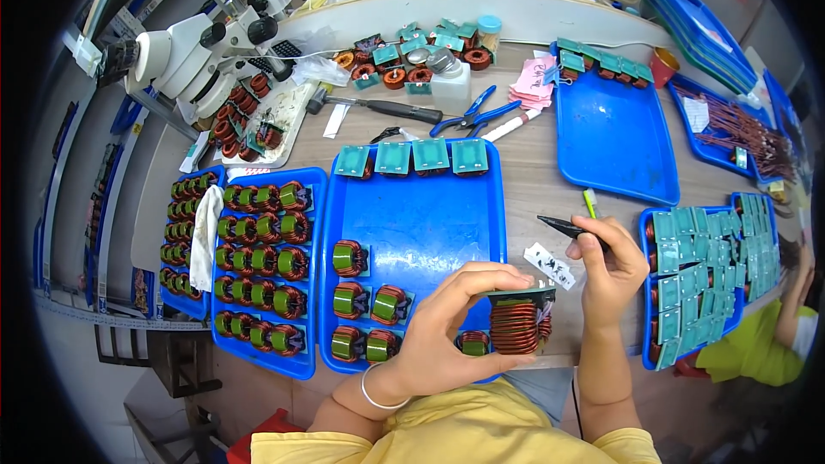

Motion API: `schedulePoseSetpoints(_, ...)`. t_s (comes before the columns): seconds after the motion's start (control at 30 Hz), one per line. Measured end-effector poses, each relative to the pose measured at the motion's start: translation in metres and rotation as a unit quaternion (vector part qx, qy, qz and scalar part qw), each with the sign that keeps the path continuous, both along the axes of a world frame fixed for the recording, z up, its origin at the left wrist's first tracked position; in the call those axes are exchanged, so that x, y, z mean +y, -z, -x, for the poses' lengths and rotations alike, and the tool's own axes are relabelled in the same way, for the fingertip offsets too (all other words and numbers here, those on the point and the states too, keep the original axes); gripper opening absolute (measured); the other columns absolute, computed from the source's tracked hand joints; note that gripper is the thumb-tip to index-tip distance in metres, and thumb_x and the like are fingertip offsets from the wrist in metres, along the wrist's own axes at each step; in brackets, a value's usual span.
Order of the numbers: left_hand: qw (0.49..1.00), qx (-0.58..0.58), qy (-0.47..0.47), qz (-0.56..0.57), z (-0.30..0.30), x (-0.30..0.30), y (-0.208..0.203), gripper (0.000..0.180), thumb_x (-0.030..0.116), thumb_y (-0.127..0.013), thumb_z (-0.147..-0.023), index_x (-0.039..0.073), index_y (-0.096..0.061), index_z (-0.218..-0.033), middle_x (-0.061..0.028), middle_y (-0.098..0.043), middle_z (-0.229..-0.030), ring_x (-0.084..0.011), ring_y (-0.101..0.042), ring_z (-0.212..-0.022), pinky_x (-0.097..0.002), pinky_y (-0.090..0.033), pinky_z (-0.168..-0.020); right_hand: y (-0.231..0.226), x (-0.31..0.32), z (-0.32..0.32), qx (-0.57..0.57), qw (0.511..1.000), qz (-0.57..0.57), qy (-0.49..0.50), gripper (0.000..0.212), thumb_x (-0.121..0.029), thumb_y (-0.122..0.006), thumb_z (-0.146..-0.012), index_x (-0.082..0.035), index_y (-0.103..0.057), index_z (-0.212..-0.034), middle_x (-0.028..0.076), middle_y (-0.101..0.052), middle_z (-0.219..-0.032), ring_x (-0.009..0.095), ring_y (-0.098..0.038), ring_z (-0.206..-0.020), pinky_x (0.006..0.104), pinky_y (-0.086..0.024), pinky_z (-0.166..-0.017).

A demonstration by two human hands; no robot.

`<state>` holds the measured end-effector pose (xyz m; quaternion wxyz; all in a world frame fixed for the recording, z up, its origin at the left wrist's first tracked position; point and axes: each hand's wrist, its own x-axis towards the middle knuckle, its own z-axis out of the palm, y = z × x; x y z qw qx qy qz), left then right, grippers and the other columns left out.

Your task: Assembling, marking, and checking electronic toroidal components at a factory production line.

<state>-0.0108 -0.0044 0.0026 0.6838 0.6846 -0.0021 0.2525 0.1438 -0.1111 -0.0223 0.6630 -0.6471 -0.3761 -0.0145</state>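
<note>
My left hand [447, 326], with a bangle at its wrist, is closed around a copper-wound coil [518, 326] with a green circuit board on its upper side. Pale wire ends show at the coil's right. In my right hand [612, 279] is a pair of black tweezers [560, 225], pointing left, above and apart from the coil. Beneath my left hand lies a blue tray [412, 223] with several coils [349, 259] at its near left. Along its far edge stand several coils with boards up [393, 158]. A white paper strip with dark marks [550, 266] lies between my hands.
Blue trays of coils [284, 225] stand at left, and a tray of board-topped coils [694, 271] at right. Behind are a blue tray [612, 137], pliers [475, 116], a hammer [378, 107], a bottle [451, 86] and a microscope [185, 56]. Another person [765, 339] sits at far right.
</note>
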Motion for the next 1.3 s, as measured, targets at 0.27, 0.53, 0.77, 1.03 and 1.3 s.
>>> schedulePoseSetpoints(0.27,0.996,0.067,-0.029,0.042,0.002,-0.002,-0.006,0.067,-0.001,-0.081,-0.056,0.004,-0.044,-0.111,-0.0127,-0.050,-0.108,-0.0268,-0.052,-0.106,-0.0378,-0.044,-0.090,0.003,0.000,0.008,0.059,0.992,-0.055,-0.093,0.047,-0.022,-0.069,-0.075,0.007,-0.054,-0.109,0.009,-0.051,-0.078,0.018,-0.056,-0.066,0.0248,-0.045,-0.060)
schedulePoseSetpoints(0.53,0.991,0.044,0.031,0.124,0.005,-0.001,-0.002,0.073,-0.002,-0.081,-0.057,0.004,-0.039,-0.116,-0.0143,-0.048,-0.115,-0.0230,-0.049,-0.111,-0.0383,-0.042,-0.094,-0.002,-0.011,0.034,0.095,0.982,-0.106,-0.128,0.080,-0.041,-0.073,-0.069,0.005,-0.040,-0.125,0.009,-0.048,-0.087,0.020,-0.055,-0.066,0.0281,-0.045,-0.057)
schedulePoseSetpoints(0.77,0.961,0.063,0.124,0.238,0.007,0.003,0.000,0.070,0.003,-0.079,-0.063,0.005,-0.041,-0.122,-0.0065,-0.043,-0.123,-0.0172,-0.042,-0.118,-0.0341,-0.036,-0.100,0.001,-0.017,0.031,0.104,0.968,-0.147,-0.173,0.067,-0.023,-0.078,-0.068,0.002,-0.044,-0.120,0.010,-0.047,-0.088,0.024,-0.060,-0.069,0.0330,-0.051,-0.061)
schedulePoseSetpoints(1.03,0.978,0.053,0.080,0.186,0.003,0.000,-0.005,0.071,-0.002,-0.082,-0.056,0.000,-0.043,-0.115,-0.0150,-0.049,-0.115,-0.0245,-0.049,-0.111,-0.0400,-0.041,-0.095,0.000,-0.018,0.027,0.094,0.965,-0.151,-0.192,0.062,-0.012,-0.075,-0.069,0.002,-0.043,-0.120,0.011,-0.047,-0.088,0.025,-0.061,-0.071,0.0334,-0.052,-0.063)
schedulePoseSetpoints(1.3,0.990,0.047,0.030,0.132,0.003,-0.006,0.001,0.069,0.005,-0.082,-0.057,0.004,-0.045,-0.115,-0.0133,-0.051,-0.113,-0.0248,-0.051,-0.107,-0.0384,-0.043,-0.091,0.000,-0.017,0.025,0.064,0.965,-0.148,-0.207,0.060,0.001,-0.070,-0.068,0.003,-0.042,-0.121,0.011,-0.047,-0.090,0.026,-0.062,-0.074,0.0333,-0.052,-0.065)
